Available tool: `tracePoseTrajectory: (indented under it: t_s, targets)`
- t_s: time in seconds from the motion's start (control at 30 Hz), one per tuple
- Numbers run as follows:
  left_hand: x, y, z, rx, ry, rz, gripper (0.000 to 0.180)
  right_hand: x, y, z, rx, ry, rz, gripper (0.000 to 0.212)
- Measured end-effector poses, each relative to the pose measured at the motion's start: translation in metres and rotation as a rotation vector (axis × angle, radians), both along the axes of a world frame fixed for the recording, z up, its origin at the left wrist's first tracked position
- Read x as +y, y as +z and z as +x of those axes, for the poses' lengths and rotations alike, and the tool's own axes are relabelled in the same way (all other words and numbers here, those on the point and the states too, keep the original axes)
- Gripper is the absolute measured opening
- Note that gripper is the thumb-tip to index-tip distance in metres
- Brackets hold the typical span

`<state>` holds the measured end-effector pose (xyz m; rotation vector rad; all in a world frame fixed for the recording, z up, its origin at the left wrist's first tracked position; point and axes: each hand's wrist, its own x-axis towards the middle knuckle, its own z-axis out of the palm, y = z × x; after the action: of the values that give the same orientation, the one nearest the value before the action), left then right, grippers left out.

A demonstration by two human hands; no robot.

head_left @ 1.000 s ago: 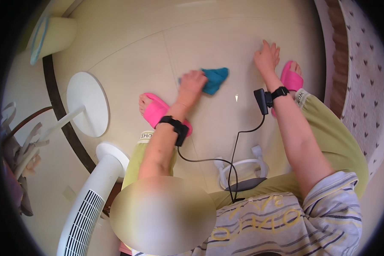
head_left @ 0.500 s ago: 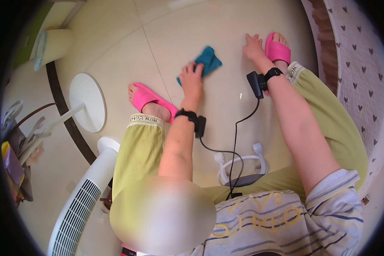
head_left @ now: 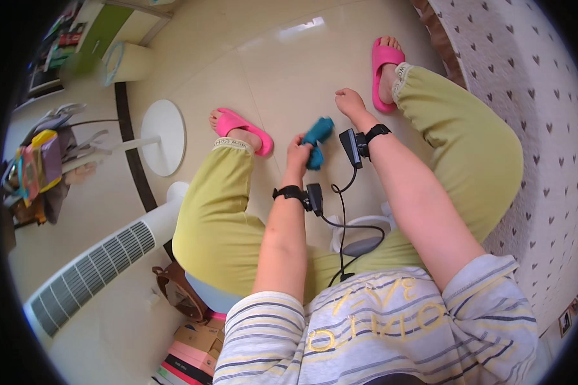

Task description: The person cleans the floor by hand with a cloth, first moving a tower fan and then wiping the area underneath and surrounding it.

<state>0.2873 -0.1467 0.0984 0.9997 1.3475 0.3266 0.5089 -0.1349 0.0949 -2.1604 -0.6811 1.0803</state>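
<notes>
My left hand [head_left: 297, 156] grips a teal cloth [head_left: 318, 131] at its middle. The cloth is bunched up and hangs over both sides of the fingers, raised a little from the pale tiled floor [head_left: 282, 70]. To its right, my right hand [head_left: 350, 102] is held over the floor with its fingers curled in; whether anything is inside them is hidden. Each wrist wears a black strap with a small box, and a black cable runs from each box toward my lap. My feet, in pink slippers [head_left: 241, 128], are set wide apart.
A white tower fan [head_left: 103, 269] stands at the left, near a round white base [head_left: 164, 138]. A pale bin [head_left: 131, 62] is at the far left. Heart-patterned fabric [head_left: 514, 128] borders the right side. Boxes [head_left: 192, 346] and a brown bag [head_left: 176, 289] lie at lower left.
My left hand has gathered the teal cloth off the floor and bunched it. My right hand, earlier with fingers spread near the right slipper, has drawn nearer and curled. The view has shifted.
</notes>
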Motion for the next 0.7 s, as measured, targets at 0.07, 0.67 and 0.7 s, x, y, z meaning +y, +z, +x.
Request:
tracePoseTrajectory:
  t_s: [0.07, 0.67, 0.7]
  targets:
    - [0.004, 0.024, 0.001, -0.124, 0.163, -0.112, 0.041, -0.022, 0.006, -0.005, 0.032, -0.019, -0.019, 0.034]
    - [-0.065, 0.074, -0.043, -0.799, 0.524, -0.267, 0.04, -0.081, 0.047, -0.043, -0.157, 0.121, 0.04, 0.03]
    - [-0.065, 0.063, -0.047, -0.768, 0.518, -0.229, 0.042, -0.073, 0.053, -0.045, -0.209, 0.171, 0.041, 0.03]
